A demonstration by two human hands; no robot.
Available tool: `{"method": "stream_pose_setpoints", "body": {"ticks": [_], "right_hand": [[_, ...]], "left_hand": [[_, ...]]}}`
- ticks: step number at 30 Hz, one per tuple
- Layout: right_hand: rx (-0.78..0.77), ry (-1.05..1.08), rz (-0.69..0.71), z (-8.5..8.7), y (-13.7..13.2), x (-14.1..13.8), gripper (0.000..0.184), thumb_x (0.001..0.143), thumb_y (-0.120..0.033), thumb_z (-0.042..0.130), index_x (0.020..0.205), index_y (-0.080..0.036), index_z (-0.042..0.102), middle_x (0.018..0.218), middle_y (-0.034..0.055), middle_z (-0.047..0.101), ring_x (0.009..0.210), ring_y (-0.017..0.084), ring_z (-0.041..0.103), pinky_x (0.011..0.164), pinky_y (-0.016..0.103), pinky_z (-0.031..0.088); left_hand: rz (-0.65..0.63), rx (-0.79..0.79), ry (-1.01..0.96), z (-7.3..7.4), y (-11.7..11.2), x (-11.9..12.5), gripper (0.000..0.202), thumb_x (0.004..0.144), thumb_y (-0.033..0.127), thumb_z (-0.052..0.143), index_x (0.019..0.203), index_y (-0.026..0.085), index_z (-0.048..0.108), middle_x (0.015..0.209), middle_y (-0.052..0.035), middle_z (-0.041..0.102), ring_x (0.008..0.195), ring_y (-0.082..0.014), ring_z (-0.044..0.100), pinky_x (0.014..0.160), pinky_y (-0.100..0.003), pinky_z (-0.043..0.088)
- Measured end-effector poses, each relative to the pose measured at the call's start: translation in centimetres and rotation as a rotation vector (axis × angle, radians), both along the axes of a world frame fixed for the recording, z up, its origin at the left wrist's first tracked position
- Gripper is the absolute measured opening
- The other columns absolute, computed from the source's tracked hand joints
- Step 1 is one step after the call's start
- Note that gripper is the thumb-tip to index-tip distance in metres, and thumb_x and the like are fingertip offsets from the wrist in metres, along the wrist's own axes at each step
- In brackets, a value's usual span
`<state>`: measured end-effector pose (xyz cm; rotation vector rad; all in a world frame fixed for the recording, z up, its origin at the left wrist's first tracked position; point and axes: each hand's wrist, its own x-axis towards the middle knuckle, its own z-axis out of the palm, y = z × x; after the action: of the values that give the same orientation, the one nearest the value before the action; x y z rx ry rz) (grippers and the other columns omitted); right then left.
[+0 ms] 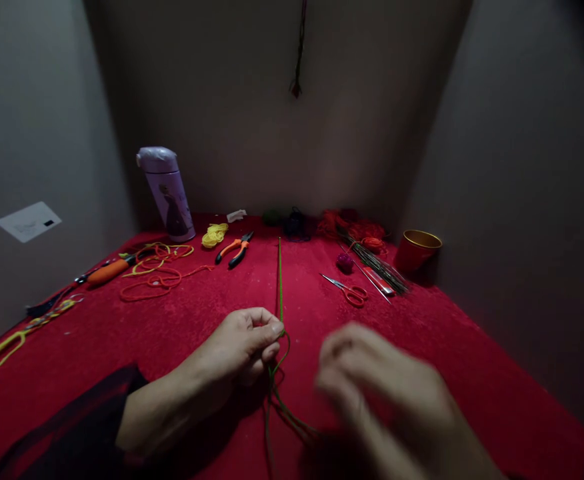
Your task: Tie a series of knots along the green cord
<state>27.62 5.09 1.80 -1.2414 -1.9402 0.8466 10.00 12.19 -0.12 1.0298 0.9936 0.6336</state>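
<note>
My left hand (245,347) pinches a thin green cord (280,280) between thumb and forefinger near the middle of the red cloth table (472,373). The cord runs straight away from me toward the back, then loops down below the hand toward the near edge. To its right, my right hand (377,387) hovers over the cloth. It is blurred by motion, and its fingers curl inward. I cannot make out whether anything is in it.
At the back left stand a lilac flask (167,193), a yellow thread bundle (215,235) and orange-handled pliers (235,249). Orange cord (155,280) lies at left. Red scissors (347,291), a bundle of thin sticks (379,267) and a red cup (417,250) sit at right.
</note>
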Motion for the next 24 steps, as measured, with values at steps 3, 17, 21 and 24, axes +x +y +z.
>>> {"method": "stream_pose_setpoints", "body": {"ticks": [3,17,21,24], "right_hand": [[-0.124,0.322,-0.212,0.3,4.3,-0.9,0.02,0.082,-0.038,0.054,0.08,-0.019,0.06,0.089,0.0083,0.06,0.086,0.02,0.054,0.073,0.031,0.043],[-0.542,0.313,-0.009,-3.0,6.4,-2.0,0.027,0.083,-0.035,0.052,0.065,-0.015,0.048,0.055,-0.0045,0.04,0.046,0.006,0.03,0.042,0.019,0.022],[-0.422,0.21,-0.03,-3.1,6.5,-1.9,0.028,0.082,-0.032,0.051,0.06,-0.015,0.048,0.055,-0.0031,0.041,0.05,0.007,0.034,0.044,0.02,0.024],[-0.511,0.271,0.002,-3.0,6.5,-1.7,0.028,0.081,-0.036,0.053,0.062,-0.015,0.05,0.052,-0.0036,0.042,0.046,0.007,0.034,0.043,0.02,0.023]], "left_hand": [[0.007,0.036,0.057,-0.1,0.1,0.0,0.033,0.07,0.043,0.064,0.069,0.018,0.044,0.045,0.0085,0.044,0.031,-0.0013,0.024,0.033,-0.016,0.012],[0.071,0.263,0.161,-0.6,0.2,0.1,0.031,0.068,0.041,0.065,0.066,0.013,0.054,0.049,0.0052,0.047,0.043,-0.0056,0.038,0.043,-0.019,0.026],[0.063,0.307,0.226,-0.7,0.1,0.2,0.024,0.072,0.036,0.06,0.067,0.014,0.053,0.051,0.0049,0.048,0.045,-0.0072,0.04,0.045,-0.019,0.029],[0.039,0.389,0.303,-0.6,-0.4,0.0,0.019,0.076,0.033,0.055,0.068,0.015,0.055,0.055,0.0025,0.052,0.048,-0.0097,0.045,0.047,-0.021,0.032]]}}
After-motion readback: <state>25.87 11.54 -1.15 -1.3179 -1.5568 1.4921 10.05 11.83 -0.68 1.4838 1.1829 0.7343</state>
